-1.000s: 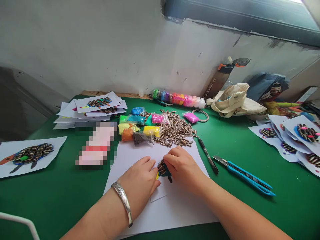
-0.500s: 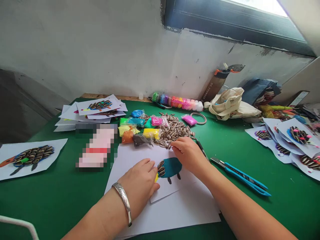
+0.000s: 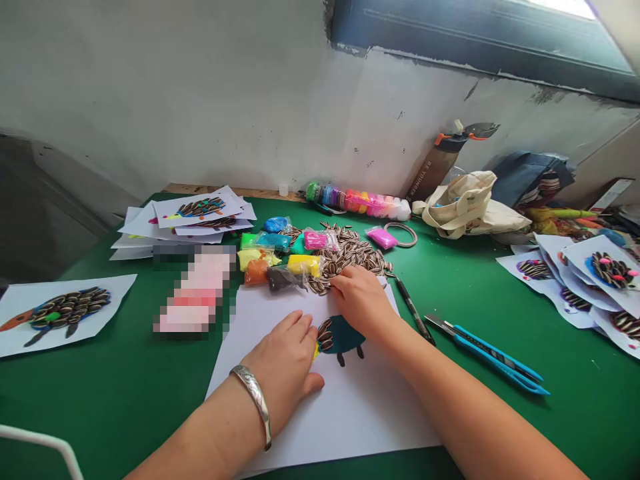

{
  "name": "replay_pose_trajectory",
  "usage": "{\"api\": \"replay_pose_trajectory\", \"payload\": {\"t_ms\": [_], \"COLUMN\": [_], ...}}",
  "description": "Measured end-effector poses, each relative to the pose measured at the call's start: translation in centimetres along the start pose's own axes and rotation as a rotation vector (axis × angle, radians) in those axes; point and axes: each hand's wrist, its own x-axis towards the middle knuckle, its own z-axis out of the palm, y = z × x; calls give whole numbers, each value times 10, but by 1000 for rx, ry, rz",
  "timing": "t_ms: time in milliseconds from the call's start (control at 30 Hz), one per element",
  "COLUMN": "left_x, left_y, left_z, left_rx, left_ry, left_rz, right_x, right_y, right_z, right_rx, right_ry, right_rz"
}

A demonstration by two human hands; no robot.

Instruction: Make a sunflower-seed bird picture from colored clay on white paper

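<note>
My left hand (image 3: 285,363), a silver bracelet on its wrist, lies flat with fingers stretched over a white sheet of paper (image 3: 320,433). Its fingertips partly cover the yellow end of a blue clay animal shape (image 3: 345,335) with dark legs. Several striped sunflower seeds (image 3: 325,335) are set at the left end of the blue body. My right hand (image 3: 363,300) is above the top of the shape, fingers bent down and together beside the sunflower seed pile (image 3: 355,257). Whatever is between those fingertips is hidden.
Packets of coloured clay (image 3: 257,272) lie left of the pile. A black pen (image 3: 413,307) and blue utility knife (image 3: 487,353) are at right. Stacked seed pictures (image 3: 200,210) stand back left, others (image 3: 607,267) far right. A bottle (image 3: 435,163) and cloth bag (image 3: 465,203) are behind.
My right hand has shifted slightly left and away from me, along the near edge of the seed pile. My left hand stays on the paper. The view has moved a little.
</note>
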Motion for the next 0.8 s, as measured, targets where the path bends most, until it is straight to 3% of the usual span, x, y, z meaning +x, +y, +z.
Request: {"api": "replay_pose_trajectory", "payload": {"t_ms": [100,233,367,500,633,700,800], "left_x": [2,5,7,8,7,7,8], "left_y": [-1,-4,-9,-12,-13,-13,-13], "left_z": [-1,-5,-7,-7,-6,-5,-4], "left_rx": [-40,-112,-186,-211,-220,-223,-215], "left_ry": [-36,-68,-90,-112,-99,-97,-100], "left_rz": [-11,-22,-42,-55,-62,-62,-55], "right_x": [-3,-20,-45,-54,-50,-49,-50], "right_y": [2,3,-3,-8,-5,-3,-6], "right_z": [0,-17,-35,-31,-24,-24,-25], "right_rx": [18,189,608,1031,871,700,537], "right_ry": [30,99,-35,-195,-76,-1,-23], "right_rz": [9,99,219,293,240,127,-67]}}
